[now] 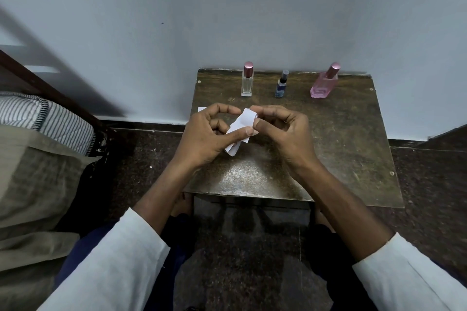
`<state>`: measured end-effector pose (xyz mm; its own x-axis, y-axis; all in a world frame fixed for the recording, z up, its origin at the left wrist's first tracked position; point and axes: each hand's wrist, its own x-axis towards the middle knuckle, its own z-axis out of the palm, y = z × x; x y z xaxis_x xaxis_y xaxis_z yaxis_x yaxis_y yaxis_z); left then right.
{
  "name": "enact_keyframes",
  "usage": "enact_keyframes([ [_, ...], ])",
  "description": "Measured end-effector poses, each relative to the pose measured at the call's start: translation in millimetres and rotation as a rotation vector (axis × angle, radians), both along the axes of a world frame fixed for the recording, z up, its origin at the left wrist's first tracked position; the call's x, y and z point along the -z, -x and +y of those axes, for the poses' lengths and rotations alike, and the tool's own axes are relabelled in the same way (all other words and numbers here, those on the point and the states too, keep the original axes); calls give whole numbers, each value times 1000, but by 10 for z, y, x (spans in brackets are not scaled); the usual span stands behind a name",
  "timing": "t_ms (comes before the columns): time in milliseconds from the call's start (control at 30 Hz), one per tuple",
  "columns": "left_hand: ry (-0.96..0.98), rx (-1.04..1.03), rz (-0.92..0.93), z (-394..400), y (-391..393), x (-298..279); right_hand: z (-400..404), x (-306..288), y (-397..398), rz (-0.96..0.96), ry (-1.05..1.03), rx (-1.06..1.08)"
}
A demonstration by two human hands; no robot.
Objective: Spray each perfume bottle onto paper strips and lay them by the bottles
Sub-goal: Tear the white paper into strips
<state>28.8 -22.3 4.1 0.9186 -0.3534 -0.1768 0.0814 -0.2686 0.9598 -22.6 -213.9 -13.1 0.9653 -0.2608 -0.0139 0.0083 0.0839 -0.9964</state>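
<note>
Three perfume bottles stand in a row at the back of a small dark table [353, 149]: a clear one with a pink cap [247, 81], a small blue one [281, 84] and a pink one [323, 83] leaning slightly. Over the table's middle, my left hand [209, 131] and my right hand [280, 129] both pinch a small bundle of white paper strips [242, 126] between thumb and fingers. The strips' lower ends stick out below my left thumb. Another white paper corner [201, 109] peeks out behind my left hand.
The table stands against a pale wall. A bed with a striped pillow [50, 118] and beige sheet lies at the left. Dark speckled floor surrounds the table, and my knees sit under its front edge.
</note>
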Motion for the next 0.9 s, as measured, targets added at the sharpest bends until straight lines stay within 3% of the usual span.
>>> enact_keyframes([
  [167, -58, 68, -124, -2, 18, -18, 7, -12, -11, 54, 40, 60],
  [400, -212, 114, -108, -18, 49, -30, -51, 42, -18, 125, 17, 173],
  [633, -360, -72, -476, -64, 27, 49, 1, 40, -21, 113, 42, 163],
  [767, -278, 94, -286, -97, 48, 53, 37, -3, 18, 91, 20, 102],
  [900, -273, 149, -349, -147, 87, -3, 61, 11, 12, 98, 20, 113],
])
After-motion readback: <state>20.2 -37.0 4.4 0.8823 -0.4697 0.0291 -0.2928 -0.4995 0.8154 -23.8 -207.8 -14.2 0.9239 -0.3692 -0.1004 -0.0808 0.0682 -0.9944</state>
